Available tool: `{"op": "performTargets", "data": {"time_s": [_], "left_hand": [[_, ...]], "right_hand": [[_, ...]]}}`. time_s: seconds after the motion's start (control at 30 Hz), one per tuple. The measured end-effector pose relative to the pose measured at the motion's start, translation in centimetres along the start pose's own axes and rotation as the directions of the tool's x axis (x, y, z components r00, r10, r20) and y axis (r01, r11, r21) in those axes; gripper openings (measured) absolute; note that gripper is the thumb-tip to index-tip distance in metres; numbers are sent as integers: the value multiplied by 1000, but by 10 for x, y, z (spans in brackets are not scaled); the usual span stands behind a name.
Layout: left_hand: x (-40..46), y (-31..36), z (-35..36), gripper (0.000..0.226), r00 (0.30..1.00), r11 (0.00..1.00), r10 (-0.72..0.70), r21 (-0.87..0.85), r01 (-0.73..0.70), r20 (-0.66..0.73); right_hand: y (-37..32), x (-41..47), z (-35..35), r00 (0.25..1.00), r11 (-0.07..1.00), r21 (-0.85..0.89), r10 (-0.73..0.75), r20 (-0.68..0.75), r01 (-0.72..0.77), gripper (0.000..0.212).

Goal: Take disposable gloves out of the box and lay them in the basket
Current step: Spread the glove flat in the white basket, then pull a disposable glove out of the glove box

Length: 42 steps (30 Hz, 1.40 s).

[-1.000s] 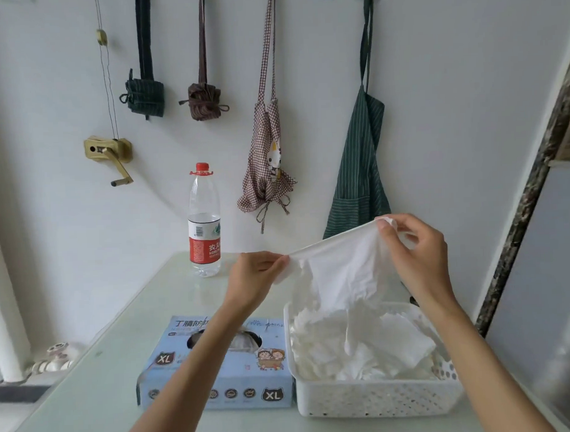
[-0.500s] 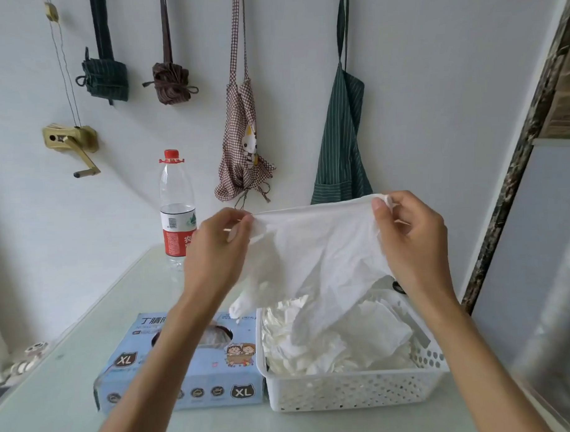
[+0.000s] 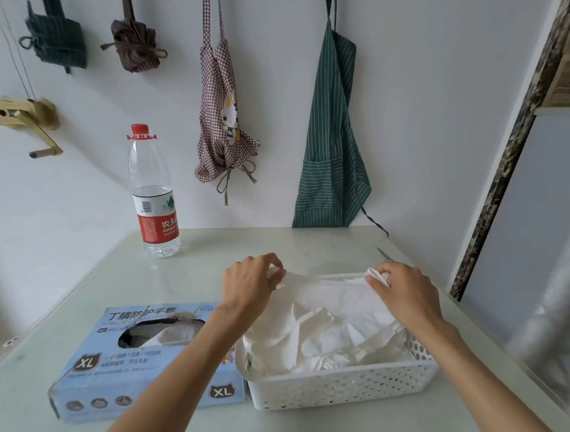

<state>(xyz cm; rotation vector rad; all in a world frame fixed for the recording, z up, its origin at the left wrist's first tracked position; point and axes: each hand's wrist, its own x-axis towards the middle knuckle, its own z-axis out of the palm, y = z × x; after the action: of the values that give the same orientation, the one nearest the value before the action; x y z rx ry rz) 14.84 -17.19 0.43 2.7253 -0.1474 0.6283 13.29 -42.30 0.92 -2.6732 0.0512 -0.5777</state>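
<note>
While both pinch its far edge, white glove (image 3: 328,298) stretched between left hand (image 3: 250,286) and right hand (image 3: 406,292), over basket (image 3: 344,388).

Soft, even daylight with wide-angle bending

The pale surface (image 3: 294,244) carries a faint sheen; shadows are weak. Straight lines bow toward the edges, and the right border smears into blur beside the doorframe (image 3: 514,162).

We read "丁腈防护手套" in dark letters across the top of the blue glove box (image 3: 146,356), and "XL" twice on it, once on its top at the left and once on its front face at the right. The water bottle (image 3: 153,194) carries a red label with "农夫" and "NONGFU".
</note>
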Motion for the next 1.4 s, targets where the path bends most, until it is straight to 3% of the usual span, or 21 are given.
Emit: {"op": "performTargets", "data": {"time_s": [0.2, 0.3, 0.37, 0.47, 0.63, 0.73, 0.83, 0.9, 1.0, 1.13, 1.2, 1.33, 1.4], "left_hand": [[-16, 3, -31, 33, 995, 995, 11, -101, -22, -104], [-33, -4, -48, 48, 982, 996, 56, -79, -42, 181], [-41, -9, -55, 48, 912, 997, 71, -19, -70, 403], [-44, -13, -58, 36, 839, 993, 111, -22, -117, 533], [-37, -9, -65, 25, 831, 991, 122, -16, -134, 543], [-37, -7, -70, 36, 864, 993, 88, 23, -114, 496], [-44, 0, -70, 49, 835, 995, 76, 14, -99, 544], [-47, 2, -69, 51, 802, 991, 74, 45, -124, 593], [-48, 3, -70, 40, 766, 991, 102, -2, -131, 634], [-43, 8, -73, 25, 752, 990, 143, -101, -102, 643], [-39, 6, -78, 25, 772, 993, 117, -73, -92, 625], [-32, -11, -83, 24, 841, 968, 42, 188, -168, 539], [-36, -16, -80, 26, 899, 953, 52, 248, -174, 435]], "right_hand": [[-6, 2, 6, 998, 996, -61, -57, 15, 58, 25], [-4, 1, 5, 998, 997, -46, -67, 18, 68, 34], [-2, -3, 2, 997, 997, -34, -65, 29, 66, 39], [2, -8, 0, 994, 995, -46, -86, 68, 90, 35], [3, -13, 0, 993, 991, -84, -94, 74, 100, 31], [3, -14, -4, 993, 988, -107, -108, 39, 111, 31], [-3, -20, -13, 977, 977, 45, -206, -48, 209, 17], [-13, -30, -19, 948, 923, 276, -304, 89, 270, 5], [-24, -50, -19, 815, 849, 484, -428, 391, 214, 9], [-22, -59, -11, 808, 831, 533, -419, 413, 158, 12], [-22, -60, -11, 807, 840, 517, -416, 420, 164, 11], [-24, -63, -14, 775, 848, 498, -434, 460, 180, 12], [-24, -63, -15, 797, 845, 500, -429, 424, 189, 12]]}}
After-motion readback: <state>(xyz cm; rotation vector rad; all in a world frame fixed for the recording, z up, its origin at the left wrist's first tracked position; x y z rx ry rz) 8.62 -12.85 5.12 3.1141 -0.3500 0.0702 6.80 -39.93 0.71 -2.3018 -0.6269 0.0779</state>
